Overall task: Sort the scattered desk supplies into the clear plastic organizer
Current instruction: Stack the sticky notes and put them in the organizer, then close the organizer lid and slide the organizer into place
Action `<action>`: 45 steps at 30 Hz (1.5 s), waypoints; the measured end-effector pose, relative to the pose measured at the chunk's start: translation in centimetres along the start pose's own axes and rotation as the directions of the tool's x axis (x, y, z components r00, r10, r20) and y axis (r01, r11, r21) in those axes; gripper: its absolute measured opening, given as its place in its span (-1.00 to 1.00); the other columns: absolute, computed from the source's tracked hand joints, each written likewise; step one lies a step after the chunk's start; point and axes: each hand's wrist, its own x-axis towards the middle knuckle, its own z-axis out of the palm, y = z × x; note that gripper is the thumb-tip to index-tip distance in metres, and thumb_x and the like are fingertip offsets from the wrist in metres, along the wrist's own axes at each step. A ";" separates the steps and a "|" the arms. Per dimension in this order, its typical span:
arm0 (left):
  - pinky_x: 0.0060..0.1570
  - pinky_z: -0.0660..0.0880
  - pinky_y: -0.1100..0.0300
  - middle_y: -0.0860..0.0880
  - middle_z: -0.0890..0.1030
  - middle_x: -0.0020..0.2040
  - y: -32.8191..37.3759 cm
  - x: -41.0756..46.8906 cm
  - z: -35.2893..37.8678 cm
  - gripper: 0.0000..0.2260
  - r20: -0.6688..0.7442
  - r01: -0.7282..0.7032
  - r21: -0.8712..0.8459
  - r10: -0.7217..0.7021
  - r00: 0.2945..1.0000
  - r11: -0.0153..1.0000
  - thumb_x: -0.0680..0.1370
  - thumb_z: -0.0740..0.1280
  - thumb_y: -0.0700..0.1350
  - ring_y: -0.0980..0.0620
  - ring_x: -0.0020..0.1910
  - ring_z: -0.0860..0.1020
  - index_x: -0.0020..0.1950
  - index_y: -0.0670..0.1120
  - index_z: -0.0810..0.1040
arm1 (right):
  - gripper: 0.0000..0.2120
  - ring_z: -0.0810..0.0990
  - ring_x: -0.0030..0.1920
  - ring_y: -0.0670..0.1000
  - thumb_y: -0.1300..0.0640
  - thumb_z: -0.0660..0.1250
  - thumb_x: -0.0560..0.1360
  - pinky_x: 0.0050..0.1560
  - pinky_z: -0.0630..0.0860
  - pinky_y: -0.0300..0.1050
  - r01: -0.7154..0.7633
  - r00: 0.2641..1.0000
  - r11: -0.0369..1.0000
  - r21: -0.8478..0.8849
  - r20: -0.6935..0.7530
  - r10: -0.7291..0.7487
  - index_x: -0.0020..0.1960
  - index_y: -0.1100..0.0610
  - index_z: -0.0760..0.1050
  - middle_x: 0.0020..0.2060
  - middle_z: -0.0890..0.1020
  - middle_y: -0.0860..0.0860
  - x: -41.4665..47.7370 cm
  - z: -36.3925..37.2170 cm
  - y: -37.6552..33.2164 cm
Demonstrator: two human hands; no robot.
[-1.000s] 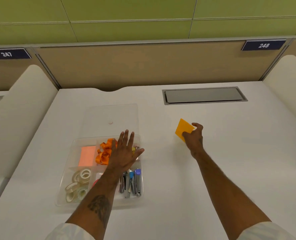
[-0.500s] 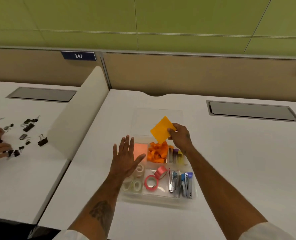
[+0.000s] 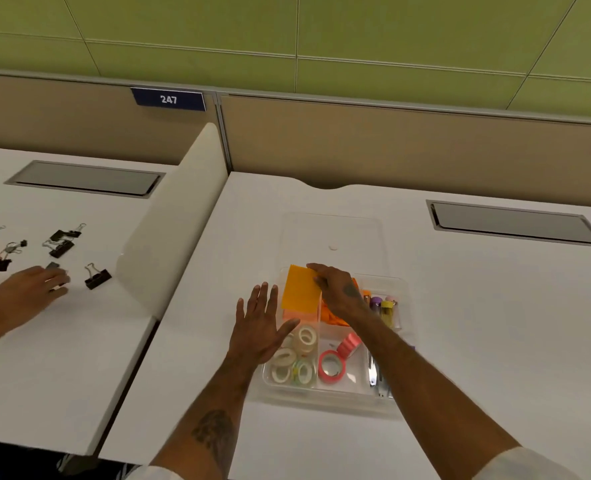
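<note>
- While the right hand [image 3: 339,289] pinches the orange sticky-note pad [image 3: 301,289] by its right edge, fingers curled on it, the pad lies over the far-left compartment of the clear plastic organizer [image 3: 335,398], atop a pink sticky-note pad [image 3: 294,315] (whether it has touched down cannot be told).
- The left hand [image 3: 259,327] is flat, with fingers straight and spread. It holds nothing and sits at the organizer's left wall, with its thumb over the clear tape rolls [image 3: 299,355].
- Sorted so far: clear tape rolls are near-left, pink tape rolls [image 3: 332,367] near-middle, orange pieces [image 3: 335,318] far-middle and small capped bottles [image 3: 382,306] far-right. Metal tools [image 3: 377,374] are near-right, partly hidden by the right forearm.
- Left, by judgement: letting go of the orange pad. Every supply seen on this desk [image 3: 494,323] already lies in the organizer, so the sort seems near its end.
- A clear lid [image 3: 332,237] lies just beyond the organizer's far wall.
- Edges: the compartment walls hem the pad closely, so it likely must settle square to them.
- Room: white desk stretches right and toward the person. The curved divider [image 3: 169,220] stands well apart on the left, and the binder clips [image 3: 96,275] beyond it belong to another person's work.
</note>
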 end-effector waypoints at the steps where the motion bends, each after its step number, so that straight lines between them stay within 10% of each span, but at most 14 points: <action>1: 0.50 -0.15 -0.15 -0.06 -0.13 0.61 0.0 0.0 0.0 -0.12 -0.002 0.000 -0.010 0.000 1.000 1.000 0.42 -0.28 0.50 -0.06 0.59 -0.16 0.59 0.00 -0.21 | -0.65 0.47 0.30 0.15 0.18 0.14 0.64 0.32 0.37 -0.04 -0.006 1.000 0.999 -0.035 0.020 0.006 0.41 0.10 0.40 0.29 0.54 0.17 0.0 0.2 0.1; 10: 0.51 -0.15 -0.17 -0.04 -0.14 0.61 0.1 0.2 -0.1 -0.03 -0.004 0.007 -0.048 -0.008 1.000 0.999 0.32 -0.39 0.56 -0.07 0.59 -0.16 0.59 0.02 -0.20 | -0.61 0.44 0.33 0.15 0.16 0.16 0.63 0.32 0.40 0.00 -0.022 0.977 0.973 -0.231 0.204 0.070 0.45 0.06 0.33 0.34 0.48 0.14 -0.3 1.7 0.3; 24: 0.48 -0.24 -0.17 -0.04 -0.20 0.60 0.8 1.0 -1.8 -0.13 -0.021 -0.012 0.012 0.012 1.000 1.000 0.41 -0.31 0.52 -0.04 0.57 -0.23 0.58 0.03 -0.26 | -0.43 0.15 0.50 0.16 -0.23 0.14 0.57 0.41 0.27 0.12 -0.140 0.989 0.887 -0.440 -0.099 0.108 0.50 -0.01 0.21 0.51 0.19 0.13 -1.5 -3.4 3.2; 34: 0.49 -0.17 -0.21 -0.08 -0.21 0.60 3.7 5.9 -5.7 -0.15 -0.115 -0.014 0.127 0.029 0.993 0.992 0.38 -0.39 0.48 -0.08 0.58 -0.21 0.57 0.05 -0.28 | -0.04 -0.27 0.53 0.24 -0.50 -0.58 0.24 0.47 -0.08 0.36 -0.198 0.980 0.790 -0.580 -0.141 0.142 0.55 -0.12 -0.23 0.54 -0.27 0.16 -1.0 -8.5 8.8; 45: 0.49 -0.21 -0.20 -0.09 -0.24 0.59 3.8 12.9 -6.5 -0.10 -0.040 -0.020 0.154 0.026 0.999 0.988 0.31 -0.48 0.49 -0.10 0.57 -0.26 0.57 0.07 -0.28 | -0.16 -0.25 0.54 0.21 -0.48 -0.39 0.38 0.48 -0.10 0.33 -0.253 0.967 0.822 -0.511 -0.106 0.232 0.56 -0.10 -0.16 0.55 -0.22 0.14 3.8 -9.7 11.0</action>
